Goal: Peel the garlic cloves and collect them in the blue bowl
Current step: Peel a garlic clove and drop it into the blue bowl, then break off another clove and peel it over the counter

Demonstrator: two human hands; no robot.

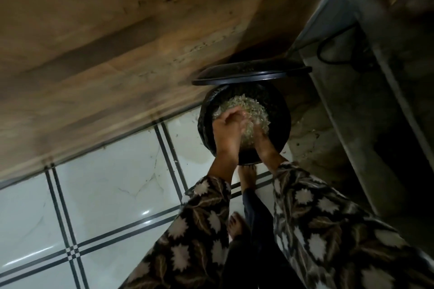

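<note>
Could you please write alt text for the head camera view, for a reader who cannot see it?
Seen from above, a person's left hand and right hand are close together over an open black bin holding pale papery scraps, its lid tipped up behind. Bare feet stand on white tiles.

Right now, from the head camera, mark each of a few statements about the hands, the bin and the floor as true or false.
1. The left hand and right hand are both over the black bin. True.
2. The lid is shut on the bin. False: it is raised open behind the bin.
3. Pale flaky scraps lie in the bin. True.
4. The floor tiles are red. False: they are white with dark lines.
</note>
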